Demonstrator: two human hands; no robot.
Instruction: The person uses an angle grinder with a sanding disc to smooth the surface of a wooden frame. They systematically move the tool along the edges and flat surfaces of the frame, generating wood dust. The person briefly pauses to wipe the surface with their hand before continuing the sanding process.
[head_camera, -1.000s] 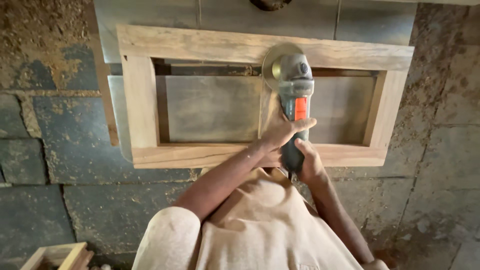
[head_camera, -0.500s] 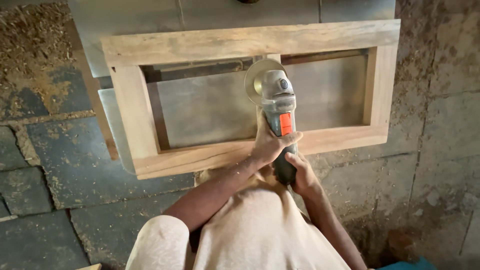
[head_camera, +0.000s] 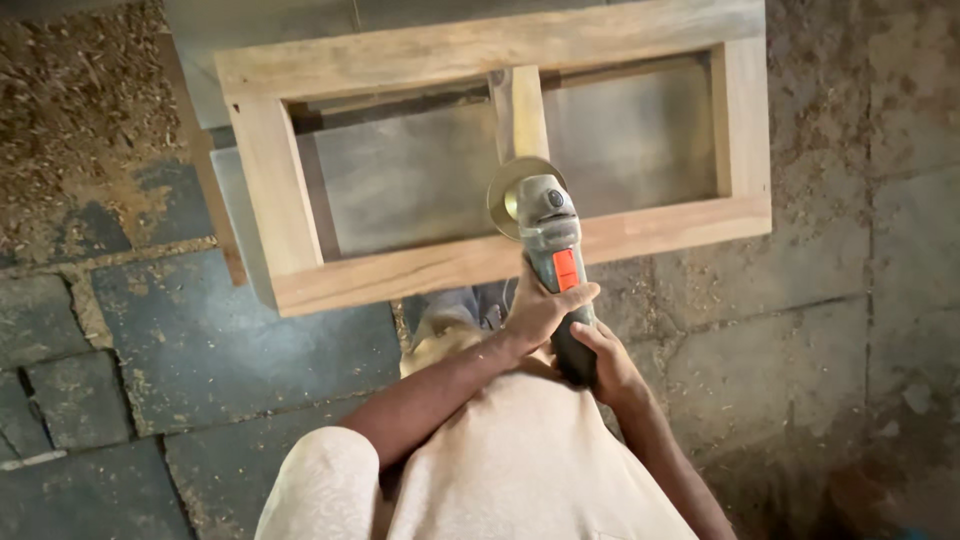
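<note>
Sawdust-strewn stone floor (head_camera: 120, 330) carries a wooden frame (head_camera: 262, 170); both hands, left (head_camera: 540, 308) and right (head_camera: 606, 362), wrap fingers around a grinder (head_camera: 553, 250) whose disc meets the frame's near rail.

A grey handheld angle grinder (head_camera: 552, 250) with an orange switch and round sanding disc points away from the person, its disc over the near rail of a pale rectangular wooden frame (head_camera: 262, 170) lying flat, centre upright dividing it.

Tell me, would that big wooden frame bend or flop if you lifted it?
Probably not: the wooden frame is made of thick boards with a middle bar, so it likely stays stiff. It looks fairly heavy. Being flat and square-edged, it should slide rather than roll.
</note>
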